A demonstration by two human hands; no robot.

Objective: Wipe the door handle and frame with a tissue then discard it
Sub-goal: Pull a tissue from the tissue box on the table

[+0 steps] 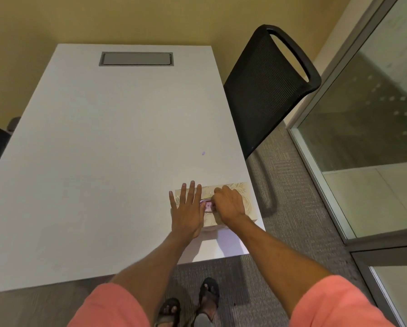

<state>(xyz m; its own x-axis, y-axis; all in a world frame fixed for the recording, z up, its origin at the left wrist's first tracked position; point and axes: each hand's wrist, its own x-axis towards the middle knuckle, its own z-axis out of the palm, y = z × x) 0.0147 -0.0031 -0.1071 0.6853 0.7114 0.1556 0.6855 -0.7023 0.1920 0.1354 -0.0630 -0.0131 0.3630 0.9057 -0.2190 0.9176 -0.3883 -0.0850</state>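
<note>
Left hand (188, 208) lay flat, released, on tissue box (239, 188) | right hand (228, 204) pinched at its slot (207, 206) | desk (103, 161) corner

The right hand (228, 204) covers the tissue box (241, 188) opening, so any pinched tissue stays unseen.

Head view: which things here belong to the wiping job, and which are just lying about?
Part of the job:
- tissue box on the table's near right corner
- left hand flat on the box
- right hand, fingers at the box's opening

Just there:
- white table
- black mesh chair
- glass partition
</note>
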